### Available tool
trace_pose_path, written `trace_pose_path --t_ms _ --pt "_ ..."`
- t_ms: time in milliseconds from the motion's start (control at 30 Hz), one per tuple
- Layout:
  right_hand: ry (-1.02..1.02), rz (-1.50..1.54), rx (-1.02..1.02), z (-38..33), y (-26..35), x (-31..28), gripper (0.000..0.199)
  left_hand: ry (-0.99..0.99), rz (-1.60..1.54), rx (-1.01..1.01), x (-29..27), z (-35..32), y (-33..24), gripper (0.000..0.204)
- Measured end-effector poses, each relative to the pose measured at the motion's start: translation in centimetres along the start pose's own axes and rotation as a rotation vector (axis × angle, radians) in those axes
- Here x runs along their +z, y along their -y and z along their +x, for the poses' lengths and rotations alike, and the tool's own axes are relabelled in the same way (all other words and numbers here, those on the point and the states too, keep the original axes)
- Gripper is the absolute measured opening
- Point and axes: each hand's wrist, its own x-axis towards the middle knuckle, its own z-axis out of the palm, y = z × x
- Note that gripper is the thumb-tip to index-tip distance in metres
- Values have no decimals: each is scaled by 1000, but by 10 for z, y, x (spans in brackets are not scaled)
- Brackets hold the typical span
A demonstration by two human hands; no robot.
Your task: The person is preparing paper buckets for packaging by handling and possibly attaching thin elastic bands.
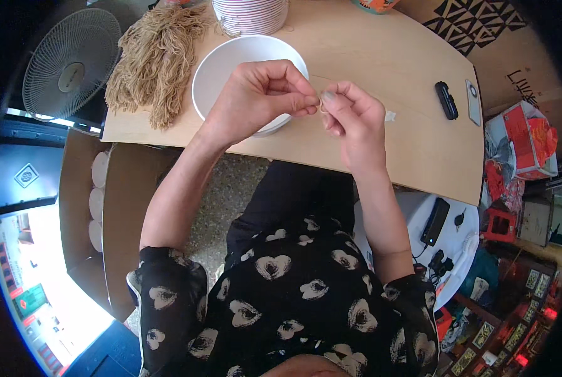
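Note:
My left hand [262,97] is closed in a pinch, thumb against the fingertips, over the right rim of a round white tub [208,85]. Just to its right, my right hand [356,119] pinches too, with the thumb bent over the fingers. Between the two sets of fingertips shows a short bit of thin, pale string [321,108], held at both sides. Most of it is hidden by the fingers. A thick bundle of tan strings [152,66] lies left of the tub, hanging slightly over the table edge.
Behind the tub stands a stack of white containers [250,16] on the wooden table [381,56]. A black case [446,100] lies at the right. Left of the table are a fan [72,76] and an open cardboard box [127,207]. A white stool [457,251] holds a black device.

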Motion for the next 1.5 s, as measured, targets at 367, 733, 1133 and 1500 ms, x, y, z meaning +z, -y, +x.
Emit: trace_pose_path --t_ms 367,733,1133,1500 --pt "58 237 176 4 -3 -11 15 66 6 66 -3 1 4 0" --pt "164 -196 -73 -1 9 -10 20 10 -40 -81 1 0 -8 14" --pt "145 -64 11 2 6 -13 20 65 24 -116 0 1 -9 24" --pt "53 43 74 2 1 -12 13 61 56 -123 1 0 -10 23"
